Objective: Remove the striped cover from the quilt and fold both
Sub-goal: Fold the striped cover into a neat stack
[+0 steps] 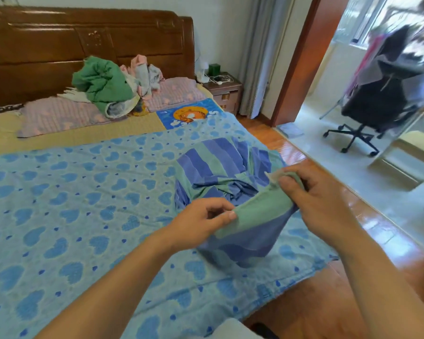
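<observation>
i have my left hand [201, 220] pinching the near edge of the striped cover [233, 182] and my right hand [321, 201] grasping its far corner. that held edge runs between both grips; the bunched rest lies beyond them on the heart-print quilt [71, 204].

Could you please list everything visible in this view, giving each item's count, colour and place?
striped cover: one, blue and green, bunched on the bed's right side
quilt: one, light blue with hearts, spread over the bed
pillows: two, pink, by the headboard
clothes pile: one, green, pink, grey, on the pillows
headboard: one, brown wood, far end
nightstand: one, brown, beside the bed
office chair: one, black, past the doorway
left hand: pinches the cover's edge
right hand: grips the same edge
</observation>
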